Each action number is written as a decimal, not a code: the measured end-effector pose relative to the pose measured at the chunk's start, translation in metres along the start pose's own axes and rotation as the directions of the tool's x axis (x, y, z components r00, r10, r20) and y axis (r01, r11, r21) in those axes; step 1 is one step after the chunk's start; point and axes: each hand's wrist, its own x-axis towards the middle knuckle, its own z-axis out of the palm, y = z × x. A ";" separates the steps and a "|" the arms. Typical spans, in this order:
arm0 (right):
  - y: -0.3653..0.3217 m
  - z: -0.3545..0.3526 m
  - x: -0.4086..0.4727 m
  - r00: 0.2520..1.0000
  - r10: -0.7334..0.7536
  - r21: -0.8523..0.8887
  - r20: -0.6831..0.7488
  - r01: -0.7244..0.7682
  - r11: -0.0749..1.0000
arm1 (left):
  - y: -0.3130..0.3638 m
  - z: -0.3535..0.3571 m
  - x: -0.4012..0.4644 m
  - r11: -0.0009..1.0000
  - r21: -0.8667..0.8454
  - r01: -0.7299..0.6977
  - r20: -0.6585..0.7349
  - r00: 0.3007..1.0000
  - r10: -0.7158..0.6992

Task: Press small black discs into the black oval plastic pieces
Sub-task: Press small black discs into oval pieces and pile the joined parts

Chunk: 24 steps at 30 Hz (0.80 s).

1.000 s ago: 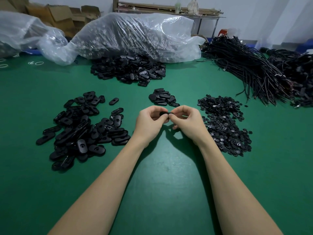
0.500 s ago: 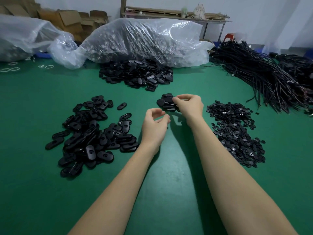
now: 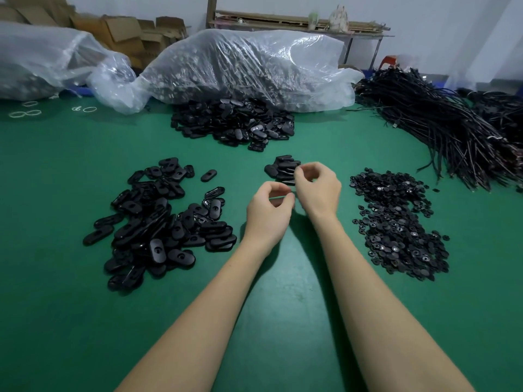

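A big loose heap of black oval pieces (image 3: 164,219) lies on the green table at my left. On the right spreads a heap of small black discs (image 3: 396,222). A small pile of ovals (image 3: 278,168) sits in the middle, just beyond my hands. My right hand (image 3: 318,188) hovers at that pile's near right edge, fingers curled and apart, holding nothing I can see. My left hand (image 3: 268,213) is just below and left of it, fingers loosely curled, with nothing visible in it.
Another heap of ovals (image 3: 232,123) lies further back in front of a large clear plastic bag (image 3: 240,66). Bundles of black cables (image 3: 441,128) fill the far right. A second bag (image 3: 42,63) and cardboard boxes stand at the back left.
One second ago both hands pinched a piece together. The right hand then reached out to the small middle pile and now hangs over it with nothing in it; the left hand stayed near.
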 end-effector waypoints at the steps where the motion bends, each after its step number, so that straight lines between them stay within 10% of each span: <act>1: 0.004 -0.002 -0.009 1.000 -0.009 0.008 0.022 0.009 1.000 | 0.000 0.000 0.000 1.000 0.022 -0.021 0.001 1.000 0.021; 24: 0.005 0.010 -0.041 0.968 -0.101 -0.179 0.229 0.144 0.973 | 0.039 -0.108 0.066 0.707 0.642 -0.298 0.063 0.939 0.339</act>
